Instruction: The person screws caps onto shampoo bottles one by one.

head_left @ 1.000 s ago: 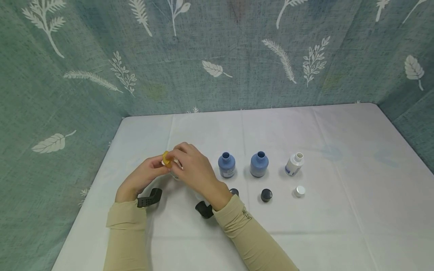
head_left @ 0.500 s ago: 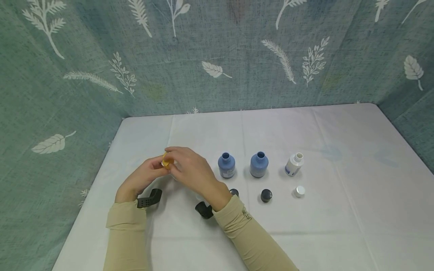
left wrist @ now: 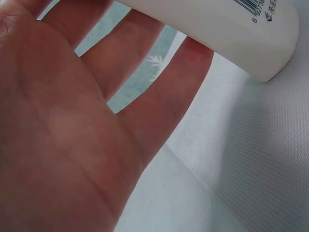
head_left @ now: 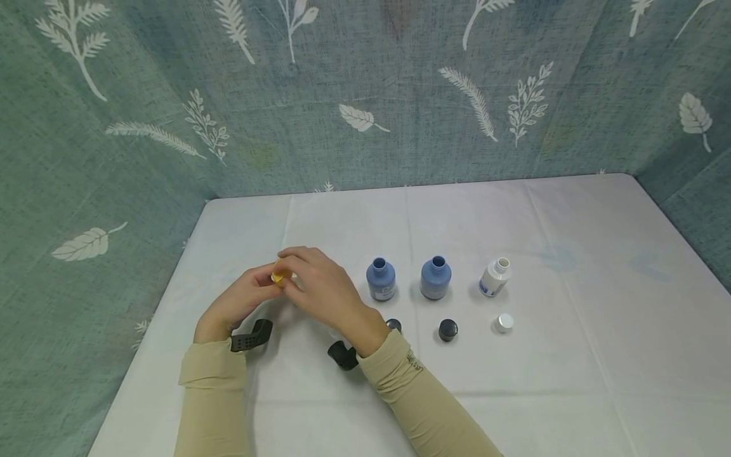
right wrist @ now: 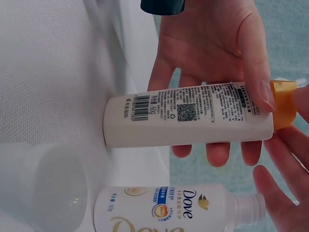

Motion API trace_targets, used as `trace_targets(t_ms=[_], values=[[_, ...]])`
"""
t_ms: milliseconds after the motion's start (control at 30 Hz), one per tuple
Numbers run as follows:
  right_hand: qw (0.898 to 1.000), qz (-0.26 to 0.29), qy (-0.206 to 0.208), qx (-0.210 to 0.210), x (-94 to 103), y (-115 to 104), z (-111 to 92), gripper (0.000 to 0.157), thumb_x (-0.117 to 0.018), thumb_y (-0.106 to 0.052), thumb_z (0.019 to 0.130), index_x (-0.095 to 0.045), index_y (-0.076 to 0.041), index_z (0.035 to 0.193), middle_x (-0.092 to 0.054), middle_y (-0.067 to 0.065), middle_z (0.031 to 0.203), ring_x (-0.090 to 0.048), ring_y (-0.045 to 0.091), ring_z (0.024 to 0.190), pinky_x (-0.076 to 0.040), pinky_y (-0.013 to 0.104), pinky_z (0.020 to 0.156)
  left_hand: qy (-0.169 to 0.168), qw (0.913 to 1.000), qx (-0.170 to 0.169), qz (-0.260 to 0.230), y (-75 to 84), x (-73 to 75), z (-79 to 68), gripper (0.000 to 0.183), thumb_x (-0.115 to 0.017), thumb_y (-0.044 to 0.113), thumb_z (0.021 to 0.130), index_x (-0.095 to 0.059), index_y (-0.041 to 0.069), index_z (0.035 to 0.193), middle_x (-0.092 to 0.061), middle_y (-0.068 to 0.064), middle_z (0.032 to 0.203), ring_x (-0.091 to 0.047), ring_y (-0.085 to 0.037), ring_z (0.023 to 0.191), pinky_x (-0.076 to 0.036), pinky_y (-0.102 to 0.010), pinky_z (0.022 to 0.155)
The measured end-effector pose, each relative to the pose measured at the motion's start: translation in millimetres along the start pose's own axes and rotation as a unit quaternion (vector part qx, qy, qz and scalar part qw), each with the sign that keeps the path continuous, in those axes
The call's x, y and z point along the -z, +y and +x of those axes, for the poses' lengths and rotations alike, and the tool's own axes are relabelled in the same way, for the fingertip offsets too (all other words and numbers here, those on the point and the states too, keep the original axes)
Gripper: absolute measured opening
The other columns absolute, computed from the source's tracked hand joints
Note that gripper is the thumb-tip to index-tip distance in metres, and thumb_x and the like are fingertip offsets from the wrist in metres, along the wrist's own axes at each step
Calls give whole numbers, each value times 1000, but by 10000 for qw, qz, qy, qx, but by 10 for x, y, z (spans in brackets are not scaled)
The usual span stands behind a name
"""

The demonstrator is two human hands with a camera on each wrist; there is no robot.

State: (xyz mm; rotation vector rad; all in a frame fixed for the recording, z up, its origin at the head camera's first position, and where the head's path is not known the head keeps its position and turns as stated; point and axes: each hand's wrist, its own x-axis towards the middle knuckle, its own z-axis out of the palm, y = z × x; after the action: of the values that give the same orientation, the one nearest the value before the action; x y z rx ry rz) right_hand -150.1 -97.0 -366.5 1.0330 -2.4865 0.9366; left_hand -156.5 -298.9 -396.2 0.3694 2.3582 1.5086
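Observation:
A white bottle (right wrist: 188, 116) with a printed label and barcode stands upright in the right wrist view, its base at the tablecloth. My left hand (head_left: 240, 301) holds it, thumb across the label and fingers behind. At its top is a yellow-orange cap (right wrist: 284, 104), which my right hand (head_left: 328, 289) pinches between thumb and fingers. The left wrist view shows the bottle's lower end beyond my left palm. In the head view my hands hide most of the bottle. Beside it stands a Dove bottle (right wrist: 164, 210) with an uncovered neck.
Two blue bottles (head_left: 381, 280) and a small white bottle (head_left: 495, 277) stand uncapped to the right. Black caps (head_left: 448, 330) and a white cap (head_left: 504, 323) lie in front of them. A translucent cap (right wrist: 60, 188) lies near the Dove bottle. A patterned curtain (head_left: 365, 95) hangs behind.
My right hand's fingers have turned around the yellow cap, its knuckles dropping slightly and covering more of the cap. My left hand stays almost still; the other bottles have not moved.

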Motion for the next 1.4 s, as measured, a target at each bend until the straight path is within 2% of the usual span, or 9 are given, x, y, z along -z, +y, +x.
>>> trace_targets(t_ms=[300, 567, 867, 1100, 1267, 1400], values=[[9998, -72, 154, -116, -5, 2, -7, 15, -59, -22, 85, -62, -20, 99, -51, -6, 111, -45, 7, 102, -40, 17, 77, -54, 9999, 25, -102, -1, -8, -4, 49, -59, 24, 86, -45, 9, 130, -45, -9, 131, -35, -26, 121, -20, -59, 96], [9995, 27, 285, -121, -14, 13, -14, 13, -60, -20, 84, -62, -19, 97, -50, -6, 106, -45, 6, 96, -39, 15, 74, -23, 9998, 50, -216, -4, -5, -6, 46, -60, 25, 86, -49, 11, 128, -49, -7, 127, -39, -24, 117, -20, -56, 96], [9992, -27, 392, -117, -19, 18, -12, 12, -61, -20, 84, -63, -19, 96, -51, -7, 100, -44, 6, 89, -38, 14, 71, -28, 9997, 16, -239, 3, 0, -5, 40, -58, 23, 87, -51, 7, 123, -53, -9, 119, -45, -24, 109, -23, -53, 94], [9990, -14, 449, -85, -27, 20, -15, 11, -61, -21, 85, -63, -19, 95, -50, -7, 96, -43, 5, 86, -38, 14, 68, 30, 9999, 107, -29, -19, -8, 5, 41, -58, 28, 87, -51, 8, 123, -51, -7, 122, -42, -24, 113, -22, -57, 95], [9987, 18, 484, -155, -32, 27, -16, 11, -56, -21, 87, -63, -19, 95, -51, -8, 95, -44, 5, 84, -37, 14, 67, -6, 10000, 15, -6, -22, -3, 10, 41, -57, 25, 88, -50, 5, 123, -52, -10, 121, -44, -24, 112, -24, -55, 95], [9985, 59, 501, -195, -35, 33, -16, 11, -55, -21, 87, -63, -20, 94, -51, -9, 94, -43, 5, 83, -37, 15, 66, 8, 9999, 68, 73, -10, -2, 16, 42, -57, 27, 87, -51, 5, 122, -52, -10, 120, -44, -23, 111, -25, -55, 95]])
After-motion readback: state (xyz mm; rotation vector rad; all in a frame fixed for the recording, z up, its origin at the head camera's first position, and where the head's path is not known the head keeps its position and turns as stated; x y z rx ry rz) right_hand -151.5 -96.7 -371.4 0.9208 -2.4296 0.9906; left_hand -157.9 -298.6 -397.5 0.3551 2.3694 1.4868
